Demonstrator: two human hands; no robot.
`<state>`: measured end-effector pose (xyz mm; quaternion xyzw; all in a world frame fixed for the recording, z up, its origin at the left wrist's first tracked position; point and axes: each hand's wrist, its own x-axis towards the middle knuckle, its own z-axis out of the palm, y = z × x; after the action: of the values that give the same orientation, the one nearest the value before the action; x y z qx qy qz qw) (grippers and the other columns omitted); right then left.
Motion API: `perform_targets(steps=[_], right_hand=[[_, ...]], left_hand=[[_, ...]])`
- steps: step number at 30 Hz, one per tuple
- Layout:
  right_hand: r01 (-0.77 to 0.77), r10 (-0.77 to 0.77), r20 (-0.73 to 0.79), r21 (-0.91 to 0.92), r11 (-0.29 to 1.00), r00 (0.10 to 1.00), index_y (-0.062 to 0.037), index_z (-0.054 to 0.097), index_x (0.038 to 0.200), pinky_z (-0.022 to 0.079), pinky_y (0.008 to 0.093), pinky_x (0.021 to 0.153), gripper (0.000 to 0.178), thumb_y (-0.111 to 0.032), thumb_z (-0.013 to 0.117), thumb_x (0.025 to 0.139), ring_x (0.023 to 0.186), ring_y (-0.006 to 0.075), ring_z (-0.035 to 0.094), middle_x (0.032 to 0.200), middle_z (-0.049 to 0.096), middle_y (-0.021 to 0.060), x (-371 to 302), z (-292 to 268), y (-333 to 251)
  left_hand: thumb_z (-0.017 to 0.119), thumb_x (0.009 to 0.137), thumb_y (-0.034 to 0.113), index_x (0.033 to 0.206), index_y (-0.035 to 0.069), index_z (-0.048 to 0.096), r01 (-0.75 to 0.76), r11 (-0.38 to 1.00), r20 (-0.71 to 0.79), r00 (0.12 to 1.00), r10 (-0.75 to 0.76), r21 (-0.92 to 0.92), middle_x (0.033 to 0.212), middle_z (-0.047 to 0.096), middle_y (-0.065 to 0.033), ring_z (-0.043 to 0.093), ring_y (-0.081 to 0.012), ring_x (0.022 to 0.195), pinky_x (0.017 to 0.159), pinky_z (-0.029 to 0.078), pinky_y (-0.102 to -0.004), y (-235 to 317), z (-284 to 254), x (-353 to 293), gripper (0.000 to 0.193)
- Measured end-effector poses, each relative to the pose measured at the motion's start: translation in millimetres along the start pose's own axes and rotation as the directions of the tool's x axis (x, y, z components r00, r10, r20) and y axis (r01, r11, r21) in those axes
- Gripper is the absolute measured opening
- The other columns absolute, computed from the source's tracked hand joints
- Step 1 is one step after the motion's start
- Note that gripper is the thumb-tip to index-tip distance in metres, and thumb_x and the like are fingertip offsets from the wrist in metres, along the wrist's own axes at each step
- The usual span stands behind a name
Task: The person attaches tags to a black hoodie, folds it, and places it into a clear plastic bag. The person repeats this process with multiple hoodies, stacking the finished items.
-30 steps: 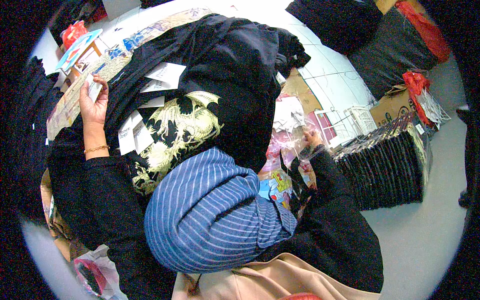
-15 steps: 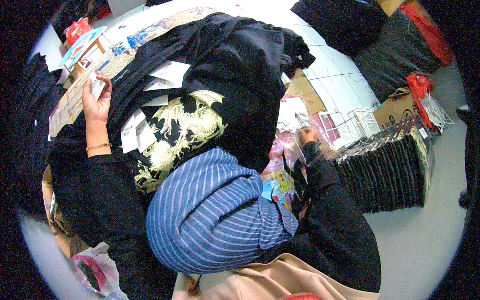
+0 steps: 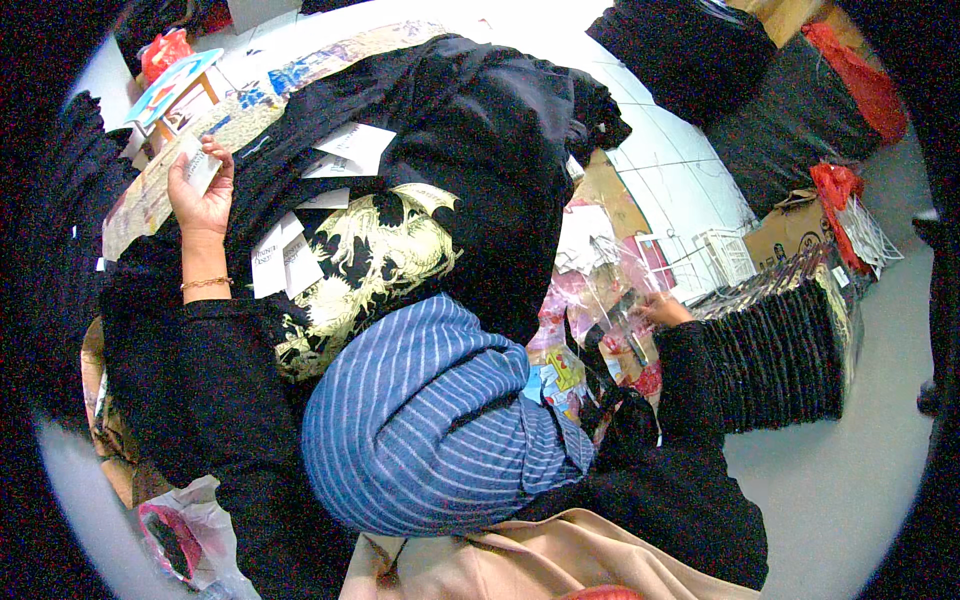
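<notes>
My left hand [image 3: 203, 205] is closed on a white card [image 3: 201, 170] with dark print, above the left edge of a black T-shirt [image 3: 490, 130]. A cream dragon print [image 3: 385, 250] covers part of the shirt. Several white cards [image 3: 355, 148] are scattered on the fabric beside the print. On the right side, my right hand [image 3: 664, 309] is closed beside crumpled clear plastic [image 3: 610, 275]; what its fingertips grip is too small to make out. White papers [image 3: 585, 235] lie just beyond that hand. Blue striped cloth [image 3: 420, 420] hides the lower middle.
A tall row of folded black garments [image 3: 775, 365] stands right of my right arm. Behind it are a cardboard box [image 3: 785, 235], a red plastic bag [image 3: 838, 188] and white racks [image 3: 725, 257]. More black fabric [image 3: 680, 50] lies far right. A small table [image 3: 178, 85] stands far left.
My right hand has drawn nearer and to the right, away from the white papers. My left hand still holds the card and has shifted slightly to the right.
</notes>
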<state>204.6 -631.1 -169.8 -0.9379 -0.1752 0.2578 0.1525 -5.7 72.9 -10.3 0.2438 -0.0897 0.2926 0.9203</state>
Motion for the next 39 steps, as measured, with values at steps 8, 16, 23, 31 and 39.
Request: perform_targets(steps=[8,16,23,31,39], right_hand=[[0.437,-0.390,-0.344,0.070,0.897,0.854,0.0022,0.059,0.108,0.047,0.0288,0.079,0.035,-0.007,0.053,0.075,0.091,0.0175,0.059,0.108,0.062,0.0099,-105.1,-94.1,-126.3],[0.841,-0.833,-0.300,0.444,0.308,0.464,0.0014,0.053,0.086,0.044,0.0377,0.090,0.022,-0.020,0.052,0.088,0.084,0.0236,0.062,0.080,0.060,0.0103,-80.4,-108.8,-331.4],[0.685,-0.773,-0.387,0.724,0.083,0.502,-0.0050,0.047,0.083,0.028,0.0217,0.048,0.018,-0.021,0.044,0.090,0.052,0.0067,0.034,0.060,0.034,-0.0046,9.6,-82.2,-526.8],[0.934,-0.635,-0.721,0.358,0.004,0.279,-0.0020,0.048,0.108,0.041,0.0237,0.052,0.023,-0.003,0.051,0.085,0.059,0.0097,0.050,0.071,0.056,0.0037,61.6,7.8,-620.0],[0.973,-0.735,-0.638,0.134,0.188,0.230,-0.0032,0.055,0.092,0.050,0.0383,0.065,0.017,-0.013,0.063,0.081,0.073,0.0324,0.064,0.079,0.065,0.0149,58.8,12.8,-610.2]], left_hand=[[0.056,0.083,0.009,0.112,-0.004,0.046,-0.183,0.979,-0.062,0.980,0.189,0.094,0.100,0.059,-0.0159,0.060,-0.0272,0.094,0.083,0.052,-0.0386,-17.4,3.5,0.2,0.033],[0.051,0.088,0.014,0.108,0.001,0.051,-0.241,0.955,-0.171,0.948,0.270,0.173,0.103,0.062,-0.0123,0.062,-0.0221,0.093,0.080,0.053,-0.0329,-34.4,19.6,-0.8,0.024],[0.046,0.088,0.023,0.107,0.003,0.053,-0.235,0.954,-0.207,0.940,0.272,0.186,0.098,0.062,-0.0107,0.062,-0.0226,0.089,0.077,0.052,-0.0347,-37.2,26.6,-4.5,0.028],[0.065,0.084,0.020,0.107,0.004,0.047,-0.381,0.727,-0.026,0.877,0.480,0.571,0.097,0.055,-0.0056,0.058,-0.0154,0.083,0.070,0.050,-0.0265,-47.2,45.2,-12.6,0.033],[0.064,0.085,0.022,0.108,0.003,0.053,-0.220,0.674,-0.134,0.892,0.432,0.705,0.089,0.059,-0.0035,0.056,-0.0132,0.080,0.071,0.047,-0.0256,-45.6,42.3,-13.2,0.032]])
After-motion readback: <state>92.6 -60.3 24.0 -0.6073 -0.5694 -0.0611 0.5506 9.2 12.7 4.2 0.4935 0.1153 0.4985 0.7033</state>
